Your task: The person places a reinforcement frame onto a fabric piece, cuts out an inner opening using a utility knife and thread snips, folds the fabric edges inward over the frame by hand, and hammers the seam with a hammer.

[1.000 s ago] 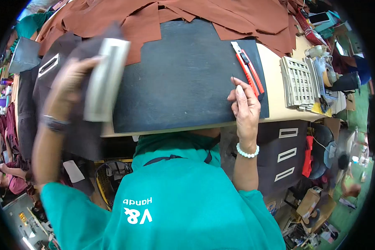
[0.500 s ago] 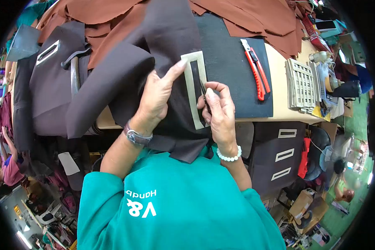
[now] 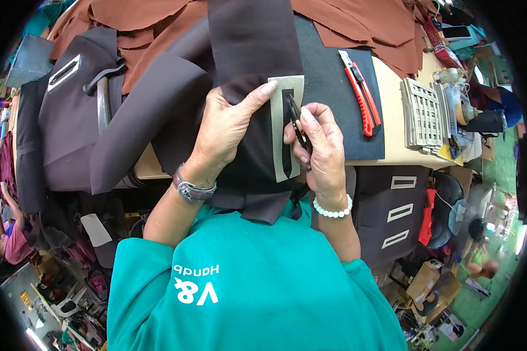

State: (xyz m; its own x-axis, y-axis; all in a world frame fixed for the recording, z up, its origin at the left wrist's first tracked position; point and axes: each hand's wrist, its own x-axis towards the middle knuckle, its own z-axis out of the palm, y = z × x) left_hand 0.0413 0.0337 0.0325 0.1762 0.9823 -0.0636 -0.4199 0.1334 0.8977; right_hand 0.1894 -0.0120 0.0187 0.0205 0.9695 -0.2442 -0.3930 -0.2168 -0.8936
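Observation:
My left hand (image 3: 225, 126) is closed on a dark brown leather piece (image 3: 252, 41). Its thumb presses the upper left corner of a pale rectangular frame (image 3: 278, 126) with a long slot, which lies on the leather. In my right hand (image 3: 323, 143) is a slim black pointed tool (image 3: 299, 130), pinched between thumb and fingers. The tool's tip is at the upper part of the slot; whether it is snips or tweezers I cannot tell. The leather's upper part stands up in front of me, and a loose flap (image 3: 152, 111) curls to the left.
A red box cutter (image 3: 362, 96) lies on the black cutting mat (image 3: 328, 76) at the right. Beyond are stacked pale frames (image 3: 421, 117). A hammer (image 3: 103, 96) rests on another leather piece (image 3: 76, 117) at the left. Rust-brown leather (image 3: 363, 23) covers the back.
Both hands and the framed part of the leather have shifted a little to the right. The black tool has turned and shows more of its length; its tip stays at the slot.

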